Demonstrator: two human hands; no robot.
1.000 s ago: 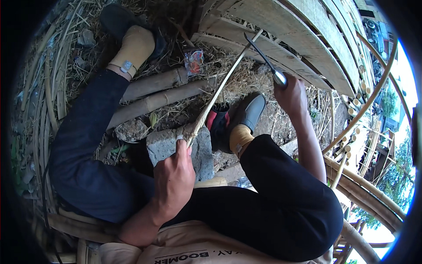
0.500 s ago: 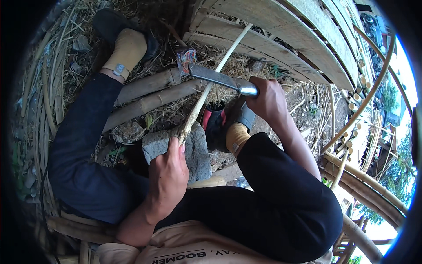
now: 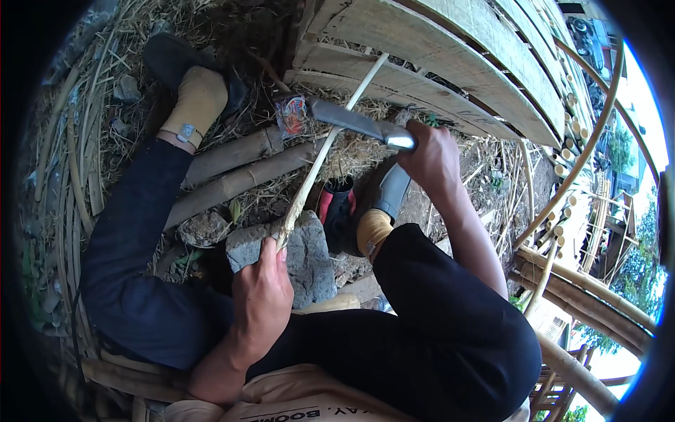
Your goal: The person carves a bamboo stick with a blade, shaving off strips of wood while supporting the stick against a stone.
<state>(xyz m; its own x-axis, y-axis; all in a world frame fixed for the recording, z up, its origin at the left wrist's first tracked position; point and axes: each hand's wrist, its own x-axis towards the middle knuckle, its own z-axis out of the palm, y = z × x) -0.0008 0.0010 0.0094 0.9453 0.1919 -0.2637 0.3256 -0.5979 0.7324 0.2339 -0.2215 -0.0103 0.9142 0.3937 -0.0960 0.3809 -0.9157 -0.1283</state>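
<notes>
Daylight glares white at right; fisheye distortion curves the dark-rimmed edges.

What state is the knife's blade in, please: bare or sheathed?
Bare: the knife in the right hand shows uncovered grey metal, crossing the pale strip in this view.

Pale thin stick (image 3: 322, 151), long, roughly straight, slanting from lower left to upper right; lower end rough, shaggy, yellowish, pinched in fingers of left hand (image 3: 263, 295); upper part smoother, far end over by the slats. Knife (image 3: 351, 122): broad grey blade, blunt squarish tip, shiny metal collar, handle hidden in right hand (image 3: 432, 162); blade points left, crosses in front of stick's upper half, contact can't be told
</notes>
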